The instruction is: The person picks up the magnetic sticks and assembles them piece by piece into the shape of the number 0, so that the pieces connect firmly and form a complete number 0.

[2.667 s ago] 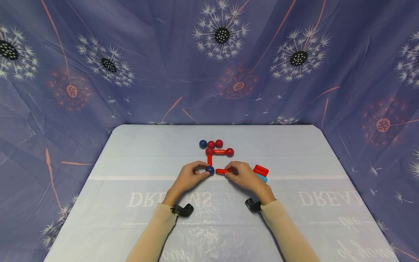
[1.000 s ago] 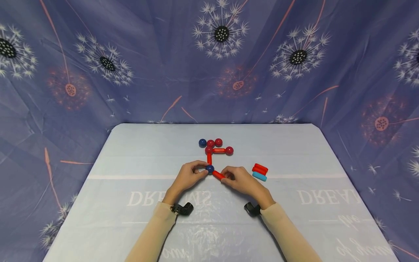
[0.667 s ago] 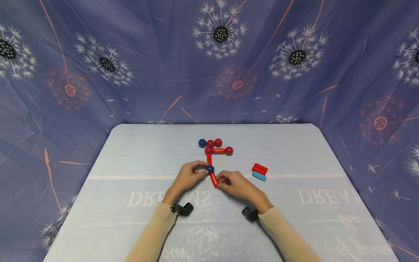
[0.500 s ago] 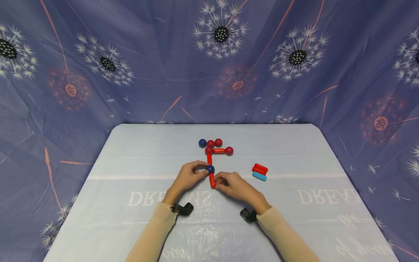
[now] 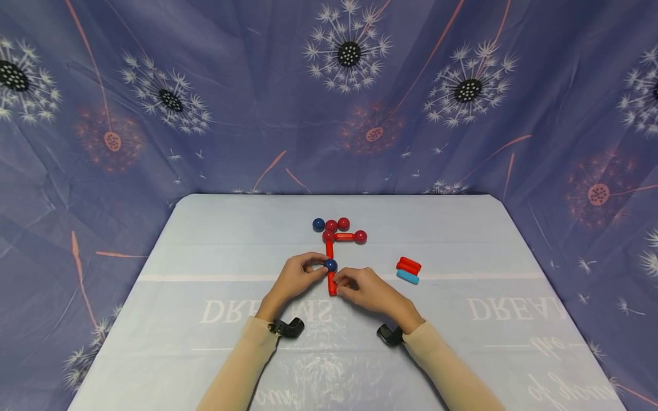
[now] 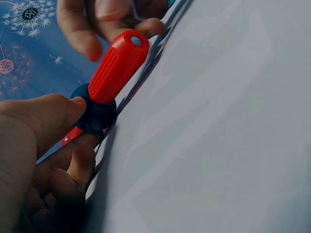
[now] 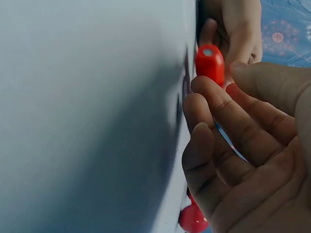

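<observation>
My left hand (image 5: 300, 275) pinches a dark blue ball (image 5: 331, 265) between thumb and fingertips on the white table. From that ball a red magnetic stick (image 6: 119, 65) points toward me; a silvery dot shows on its free end. Another red stick (image 5: 329, 249) runs from the ball away from me to a red ball (image 5: 328, 236). A sideways red stick (image 5: 344, 237) joins that one to a further red ball (image 5: 361, 237). Close beside the near stick is my right hand (image 5: 367, 288), its fingers loosely bent, with a gap between thumb (image 7: 262, 82) and stick.
Behind the joined pieces lie a loose blue ball (image 5: 319, 224) and two red balls (image 5: 331, 226). To the right, red sticks (image 5: 409, 265) lie beside a light blue one (image 5: 408, 277). A patterned purple cloth (image 5: 257, 114) hangs behind the table (image 5: 216, 228).
My right hand has brought the red stick to the blue ball and swung it round from pointing right to pointing toward me. Its fingers have loosened. My left hand has stayed on the ball.
</observation>
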A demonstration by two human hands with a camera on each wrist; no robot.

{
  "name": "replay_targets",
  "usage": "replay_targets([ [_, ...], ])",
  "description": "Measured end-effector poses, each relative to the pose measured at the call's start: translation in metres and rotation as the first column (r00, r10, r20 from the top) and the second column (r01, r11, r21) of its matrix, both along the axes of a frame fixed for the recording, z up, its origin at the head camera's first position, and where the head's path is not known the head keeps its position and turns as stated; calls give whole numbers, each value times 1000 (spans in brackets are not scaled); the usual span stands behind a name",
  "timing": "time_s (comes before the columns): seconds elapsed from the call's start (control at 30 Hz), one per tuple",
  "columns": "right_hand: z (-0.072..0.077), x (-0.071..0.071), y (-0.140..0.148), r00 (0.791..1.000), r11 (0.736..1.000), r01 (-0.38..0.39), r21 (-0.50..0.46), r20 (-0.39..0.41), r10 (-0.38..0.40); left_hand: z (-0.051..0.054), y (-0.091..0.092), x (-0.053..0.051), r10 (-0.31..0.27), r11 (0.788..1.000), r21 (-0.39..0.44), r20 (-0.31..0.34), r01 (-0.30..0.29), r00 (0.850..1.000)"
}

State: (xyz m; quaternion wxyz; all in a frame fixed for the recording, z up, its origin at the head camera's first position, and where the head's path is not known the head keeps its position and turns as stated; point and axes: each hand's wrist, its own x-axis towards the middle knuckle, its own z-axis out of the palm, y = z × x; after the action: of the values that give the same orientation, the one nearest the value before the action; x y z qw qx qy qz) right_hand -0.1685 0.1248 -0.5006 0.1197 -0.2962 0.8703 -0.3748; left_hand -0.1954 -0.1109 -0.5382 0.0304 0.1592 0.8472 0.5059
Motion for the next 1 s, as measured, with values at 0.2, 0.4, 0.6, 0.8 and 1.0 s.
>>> replay_targets([
  [0.2,11,-27,1,997,1000,24,-8,-70,-24,0,0,-2,-2,1000,-15,-10,2,1000],
  [0.4,25,-62,-4,987,999,33,-15,-159,-35,0,0,-2,1,1000,-22,-2,-1,1000],
  [0.6,32,-98,-9,972,998,58,-24,-227,-62,1,0,-2,2,1000,-29,6,-2,1000],
  [0.8,31,-127,-12,963,992,85,92,-264,-58,2,0,-1,3,1000,-26,22,-3,1000],
  [1.0,24,-144,-14,979,987,36,160,-206,-2,3,1,0,3,1000,-26,32,-2,999],
])
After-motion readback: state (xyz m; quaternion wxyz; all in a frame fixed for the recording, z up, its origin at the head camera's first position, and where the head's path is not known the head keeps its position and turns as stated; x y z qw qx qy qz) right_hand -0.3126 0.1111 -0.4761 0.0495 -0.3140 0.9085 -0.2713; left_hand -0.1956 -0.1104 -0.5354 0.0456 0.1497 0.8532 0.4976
